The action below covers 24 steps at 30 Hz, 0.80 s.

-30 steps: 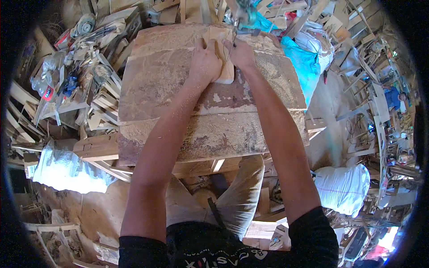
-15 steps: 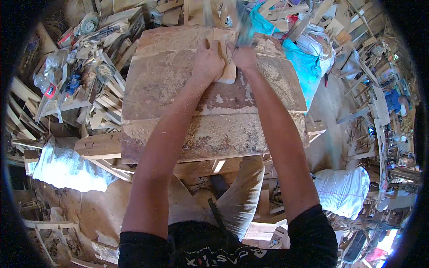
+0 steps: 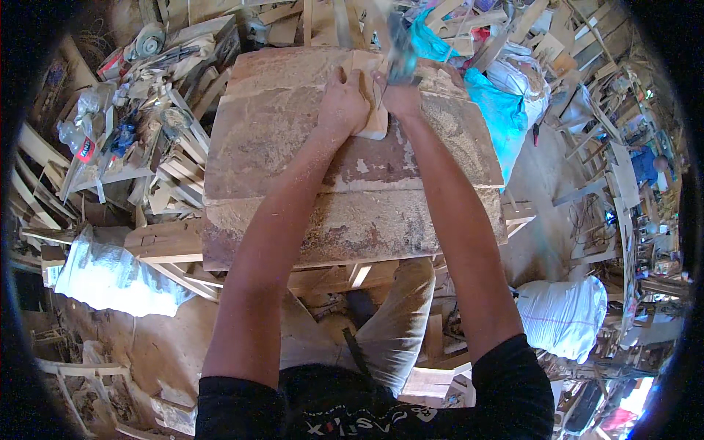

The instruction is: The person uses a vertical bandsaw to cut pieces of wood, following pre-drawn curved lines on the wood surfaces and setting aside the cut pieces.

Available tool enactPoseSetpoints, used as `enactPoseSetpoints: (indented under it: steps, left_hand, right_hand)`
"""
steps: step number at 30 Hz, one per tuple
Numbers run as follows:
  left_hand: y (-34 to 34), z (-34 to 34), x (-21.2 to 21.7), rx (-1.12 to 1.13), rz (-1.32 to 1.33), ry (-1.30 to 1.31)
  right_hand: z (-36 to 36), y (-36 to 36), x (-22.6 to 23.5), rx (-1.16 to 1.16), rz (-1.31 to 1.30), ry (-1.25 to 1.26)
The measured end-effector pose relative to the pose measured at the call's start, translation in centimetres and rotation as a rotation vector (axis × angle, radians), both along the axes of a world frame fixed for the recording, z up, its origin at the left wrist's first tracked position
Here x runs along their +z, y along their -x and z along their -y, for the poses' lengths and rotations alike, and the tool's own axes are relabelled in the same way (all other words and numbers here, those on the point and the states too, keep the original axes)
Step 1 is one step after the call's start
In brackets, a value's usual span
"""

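Observation:
A pale piece of wood (image 3: 374, 125) lies lengthwise on a worn, sawdust-covered wooden work table (image 3: 257, 147). My left hand (image 3: 345, 104) is closed against its left side, fingers curled at the wood. On the other side my right hand (image 3: 402, 98) grips the wood's right edge, thumb and fingers bent. Just above the right hand stands a blurred blue-grey upright part (image 3: 402, 59); its kind is unclear. A thin dark line runs over the wood between the hands, and I cannot tell whether it is a blade or a mark.
Wood offcuts (image 3: 183, 165) are heaped at the left, with a plastic bottle (image 3: 77, 139) and a round grinder-like tool (image 3: 147, 40). A turquoise sheet (image 3: 499, 110) hangs beside the table's right edge. A white sack (image 3: 563, 315) stands at the lower right, and wrapped plastic (image 3: 110, 275) lies lower left.
Both hands and the wood keep nearly the same place on the table. The view has shifted slightly.

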<state>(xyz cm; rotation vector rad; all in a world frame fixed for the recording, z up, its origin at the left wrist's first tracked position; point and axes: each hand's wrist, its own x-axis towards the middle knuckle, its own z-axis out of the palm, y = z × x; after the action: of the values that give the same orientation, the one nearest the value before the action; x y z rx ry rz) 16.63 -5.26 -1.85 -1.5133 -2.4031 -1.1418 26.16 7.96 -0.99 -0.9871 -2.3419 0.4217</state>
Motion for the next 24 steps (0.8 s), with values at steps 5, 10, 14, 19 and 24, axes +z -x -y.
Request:
enactPoseSetpoints:
  steps: [5, 10, 14, 19, 24]
  left_hand:
    - [-0.8, -0.4, 0.4, 0.005, 0.012, -0.017]
    - [1.1, 0.1, -0.7, 0.038, -0.059, -0.047]
    - [0.0, -0.8, 0.1, 0.032, -0.074, -0.124]
    - [0.5, -0.4, 0.1, 0.035, 0.024, -0.088]
    - [0.9, -0.5, -0.3, 0.049, -0.043, -0.197]
  right_hand:
    - [-1.2, 0.1, -0.6, -0.118, 0.14, -0.015]
    - [0.8, 0.8, 0.5, 0.065, 0.064, 0.006]
    - [-1.0, 0.2, -0.4, -0.006, 0.047, -0.064]
    - [0.3, 0.6, 0.4, -0.009, 0.013, -0.026]
    - [0.1, 1.2, 0.6, -0.072, 0.065, 0.016]
